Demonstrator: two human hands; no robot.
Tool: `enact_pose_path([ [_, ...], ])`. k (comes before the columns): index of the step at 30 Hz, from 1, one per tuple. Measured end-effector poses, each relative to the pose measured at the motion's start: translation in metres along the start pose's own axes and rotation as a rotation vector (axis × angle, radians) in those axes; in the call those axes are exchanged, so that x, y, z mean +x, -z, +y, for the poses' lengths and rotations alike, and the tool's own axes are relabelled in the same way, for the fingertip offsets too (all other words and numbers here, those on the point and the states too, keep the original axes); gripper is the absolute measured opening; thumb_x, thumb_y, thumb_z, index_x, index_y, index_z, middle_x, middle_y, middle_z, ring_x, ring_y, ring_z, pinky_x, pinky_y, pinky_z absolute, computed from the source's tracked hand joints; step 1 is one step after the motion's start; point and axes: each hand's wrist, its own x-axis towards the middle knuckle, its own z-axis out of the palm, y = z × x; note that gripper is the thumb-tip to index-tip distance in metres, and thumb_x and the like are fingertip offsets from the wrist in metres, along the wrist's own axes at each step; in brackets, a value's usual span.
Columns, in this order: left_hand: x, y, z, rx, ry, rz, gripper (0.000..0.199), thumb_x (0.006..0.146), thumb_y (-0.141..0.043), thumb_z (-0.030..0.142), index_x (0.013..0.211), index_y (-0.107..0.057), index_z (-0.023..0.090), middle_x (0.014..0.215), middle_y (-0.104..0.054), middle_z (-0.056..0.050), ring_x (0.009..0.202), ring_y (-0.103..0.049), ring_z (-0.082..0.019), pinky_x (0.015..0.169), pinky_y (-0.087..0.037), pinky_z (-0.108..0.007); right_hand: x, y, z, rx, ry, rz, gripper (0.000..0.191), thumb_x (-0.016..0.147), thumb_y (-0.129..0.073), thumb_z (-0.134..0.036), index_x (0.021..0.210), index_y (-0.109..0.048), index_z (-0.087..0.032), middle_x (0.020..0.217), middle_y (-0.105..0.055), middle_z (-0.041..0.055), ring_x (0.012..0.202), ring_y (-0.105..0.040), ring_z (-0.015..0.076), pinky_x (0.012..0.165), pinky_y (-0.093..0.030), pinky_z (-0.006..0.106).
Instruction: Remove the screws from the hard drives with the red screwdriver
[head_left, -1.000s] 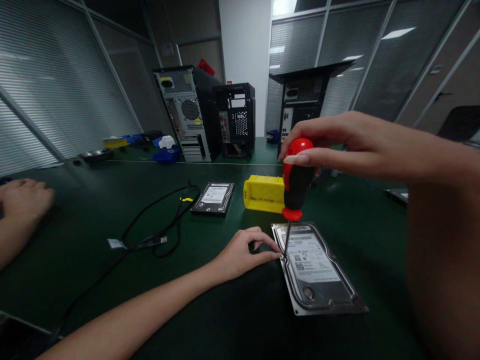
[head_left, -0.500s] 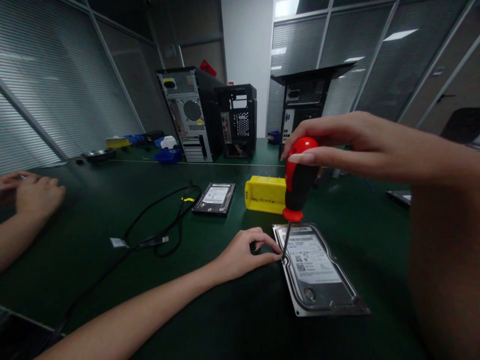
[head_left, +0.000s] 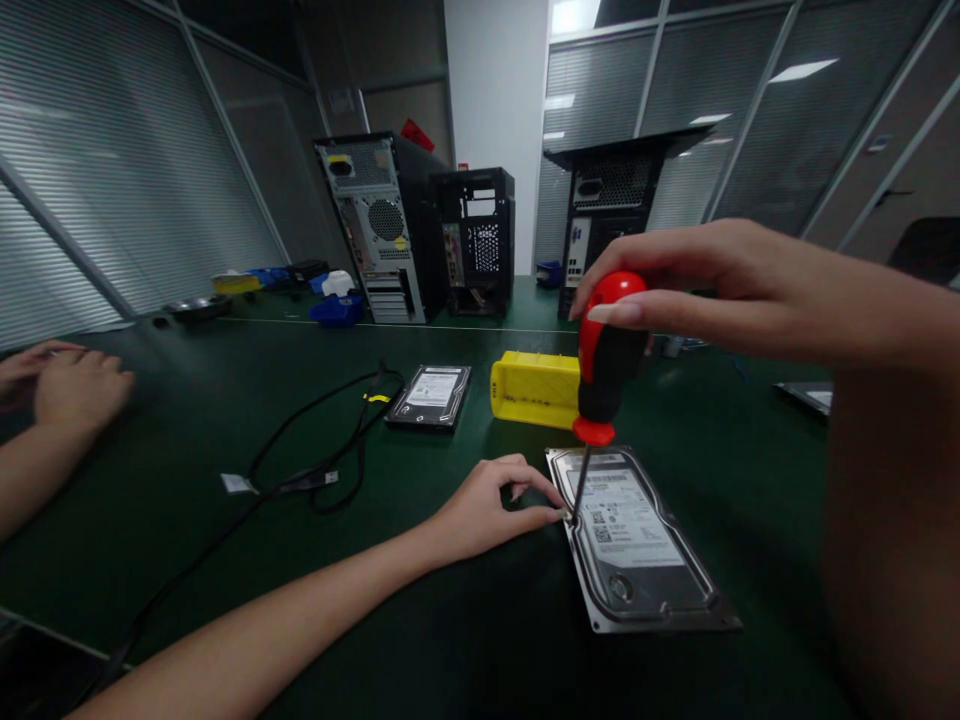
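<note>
A hard drive (head_left: pixel 637 545) lies label up on the green table in front of me. My right hand (head_left: pixel 675 290) is closed round the handle of a red and black screwdriver (head_left: pixel 606 365), which leans slightly with its tip down by the drive's left edge. At that same edge, my left hand (head_left: pixel 510 505) pinches thumb and forefinger together close beside the tip. Whatever sits between those fingertips is too small to make out. Behind the drive, partly covered by the screwdriver, a yellow plastic bin (head_left: pixel 534 390) rests on its side.
A second hard drive (head_left: pixel 431 395) and a black USB cable (head_left: pixel 311 483) lie to the left. Computer cases (head_left: pixel 416 230) stand along the back, with a blue bin (head_left: pixel 337 310) near them. Another person's hands (head_left: pixel 79 390) are at the far left. Another drive (head_left: pixel 806 395) lies at the right.
My right hand and the screwdriver have shifted slightly to the right, the tip a little further onto the drive. My left hand has hardly moved.
</note>
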Motion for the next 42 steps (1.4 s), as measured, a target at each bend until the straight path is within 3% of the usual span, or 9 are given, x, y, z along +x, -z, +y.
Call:
enact_pose_path([
  [29, 0.0004, 0.0004, -0.0017, 0.009, -0.02, 0.01, 0.017, 0.078, -0.071, 0.029, 0.088, -0.074, 0.016, 0.068, -0.042, 0.004, 0.067, -0.044, -0.012, 0.065, -0.034, -0.023, 0.0008, -0.001, 0.0001, 0.019, -0.035, 0.005, 0.045, 0.092, -0.042, -0.053, 0.102, -0.065, -0.015, 0.08, -0.061, -0.001, 0.068, -0.057, 0.0063, 0.051, -0.041, 0.016],
  [42, -0.0009, -0.0005, 0.0021, 0.037, -0.016, 0.006, 0.017, 0.078, -0.071, 0.03, 0.089, -0.074, 0.017, 0.07, -0.045, 0.003, 0.067, -0.045, -0.012, 0.066, -0.036, -0.023, 0.0038, -0.002, 0.0005, 0.018, -0.042, -0.04, 0.044, 0.092, -0.042, -0.051, 0.098, -0.065, -0.014, 0.079, -0.059, 0.0014, 0.063, -0.051, 0.0069, 0.05, -0.037, 0.019],
])
